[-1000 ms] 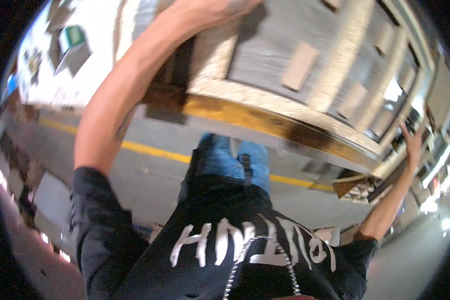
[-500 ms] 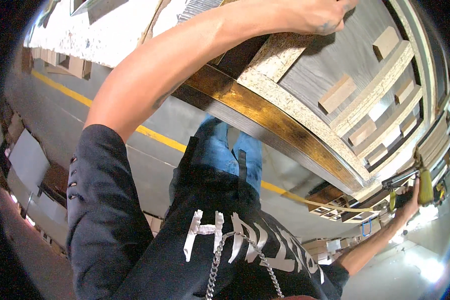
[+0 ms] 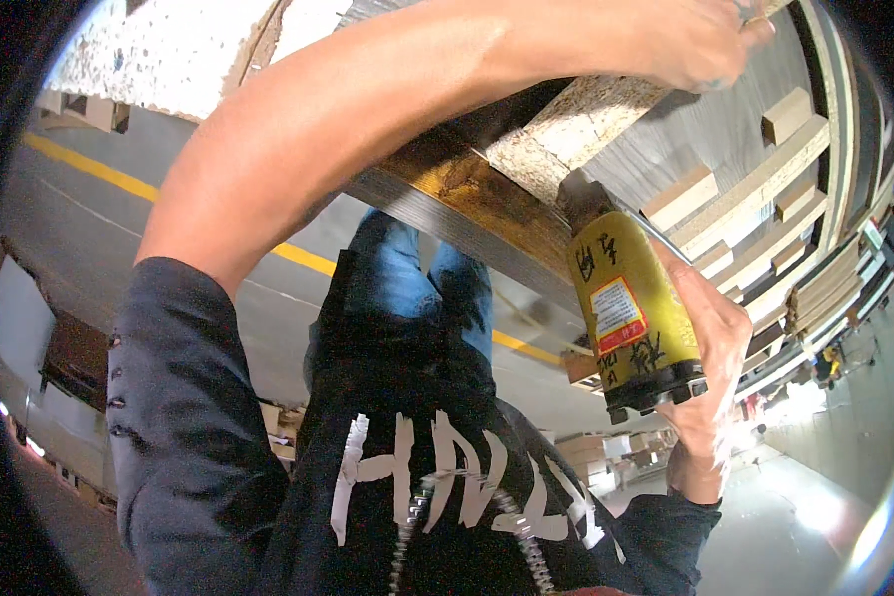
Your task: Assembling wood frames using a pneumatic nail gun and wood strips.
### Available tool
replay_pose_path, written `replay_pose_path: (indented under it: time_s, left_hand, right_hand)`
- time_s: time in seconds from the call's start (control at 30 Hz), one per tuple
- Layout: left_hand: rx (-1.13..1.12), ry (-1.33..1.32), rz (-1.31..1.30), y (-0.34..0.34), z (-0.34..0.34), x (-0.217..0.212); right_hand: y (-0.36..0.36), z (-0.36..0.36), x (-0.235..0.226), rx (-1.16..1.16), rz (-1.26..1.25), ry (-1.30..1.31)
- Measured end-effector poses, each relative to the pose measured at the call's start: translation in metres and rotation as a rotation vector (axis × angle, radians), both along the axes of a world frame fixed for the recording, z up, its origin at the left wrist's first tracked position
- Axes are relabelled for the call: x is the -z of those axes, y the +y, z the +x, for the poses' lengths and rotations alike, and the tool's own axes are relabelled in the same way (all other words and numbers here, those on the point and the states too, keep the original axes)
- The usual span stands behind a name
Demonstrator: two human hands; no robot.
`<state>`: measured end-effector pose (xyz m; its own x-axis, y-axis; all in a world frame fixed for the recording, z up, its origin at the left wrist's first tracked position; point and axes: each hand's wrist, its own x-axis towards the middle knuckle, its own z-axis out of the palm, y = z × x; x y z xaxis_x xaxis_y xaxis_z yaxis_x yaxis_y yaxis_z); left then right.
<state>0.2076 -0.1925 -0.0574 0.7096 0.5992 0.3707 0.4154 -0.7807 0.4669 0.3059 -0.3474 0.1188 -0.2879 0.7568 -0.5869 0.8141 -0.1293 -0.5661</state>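
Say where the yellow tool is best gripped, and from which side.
Grip the yellow tool around its rounded yellow body, probably from the right, as the right hand does: its nose presses on the wooden panel, leaving only the body free.

yellow floor line (image 3: 89, 169); stacked boards (image 3: 824, 288)

At your ten o'clock a grey concrete floor (image 3: 99, 228) carries a yellow painted line (image 3: 89, 167) running toward four o'clock. Stacked boards (image 3: 834, 288) crowd your three o'clock, and harsh light glares off the floor at five o'clock.
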Motion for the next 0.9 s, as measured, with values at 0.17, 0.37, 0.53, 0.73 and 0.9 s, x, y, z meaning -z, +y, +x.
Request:
replay_pose_path:
  time_s: [0.17, 0.37, 0.53, 0.73, 0.9]
  left_hand:
    - [0.051, -0.074, -0.175, -0.002, -0.018, -0.018]
    - [0.051, -0.033, -0.208, -0.004, -0.014, -0.017]
    - [0.073, 0.003, -0.213, -0.003, -0.023, -0.024]
    - [0.074, -0.033, -0.248, -0.003, -0.02, -0.022]
    - [0.053, 0.004, -0.143, -0.006, -0.026, -0.022]
  right_hand:
    - [0.005, 0.0, 0.001, 0.053, -0.099, 0.011]
    - [0.002, 0.0, 0.003, 0.092, -0.111, -0.002]
    - [0.002, -0.005, 0.0, 0.109, -0.102, -0.044]
    - [0.003, -0.009, -0.002, 0.047, -0.036, -0.091]
    - [0.008, -0.015, -0.008, 0.078, -0.147, -0.211]
